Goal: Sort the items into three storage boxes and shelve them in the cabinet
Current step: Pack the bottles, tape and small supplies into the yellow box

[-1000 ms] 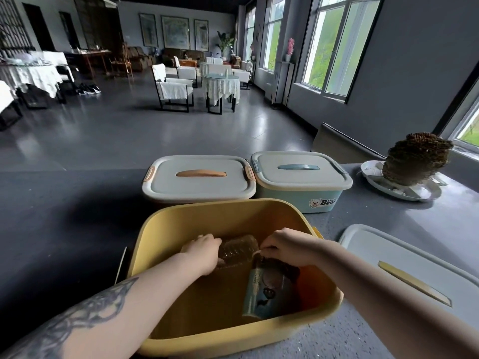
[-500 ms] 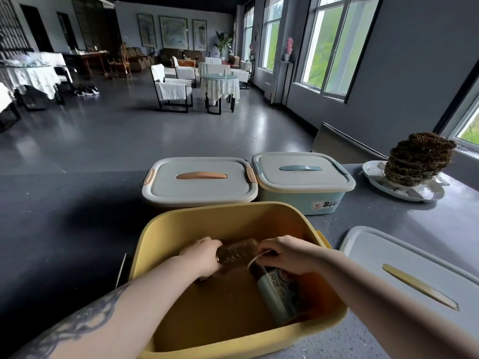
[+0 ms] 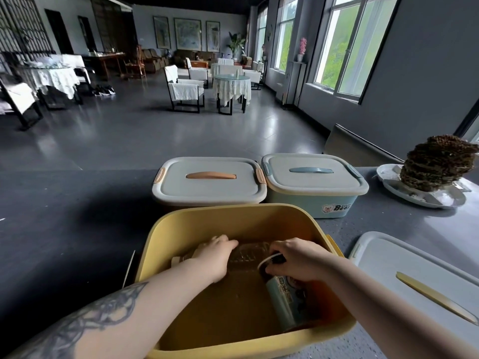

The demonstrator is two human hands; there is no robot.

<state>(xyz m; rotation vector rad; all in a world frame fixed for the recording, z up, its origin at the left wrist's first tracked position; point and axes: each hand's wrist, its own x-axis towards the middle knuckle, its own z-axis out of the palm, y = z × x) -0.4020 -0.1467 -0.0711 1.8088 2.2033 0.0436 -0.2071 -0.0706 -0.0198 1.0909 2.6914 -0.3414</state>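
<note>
Reaching down into the open yellow box (image 3: 181, 229) at 6 o'clock on the desk (image 3: 64, 216), both hands work among the items inside. The left hand (image 3: 216, 257) lies over a clear plastic bottle (image 3: 246, 256) that rests on its side against the box's far wall, its grip curled onto the bottle's near end (how firmly the fingers close, I cannot tell). The right hand (image 3: 295, 259) has its grip pinched round the dark top of a pale blue printed bottle (image 3: 287, 299), which leans at a tilt, its base toward 5 o'clock in the box; a thin white loop shows at its top beside the fingers. The two bottles are just beside each other near the box's middle.

At 12 o'clock, just behind the yellow box, stands a lidded box with an orange handle (image 3: 210, 181), and touching it toward 1 o'clock a blue box with a bear label (image 3: 315, 189), also lidded. A loose grey lid with a yellow handle (image 3: 420, 275) lies flat at 3 o'clock. At 2 o'clock a white plate (image 3: 420, 198) carries a brown stacked mass (image 3: 438, 161).
</note>
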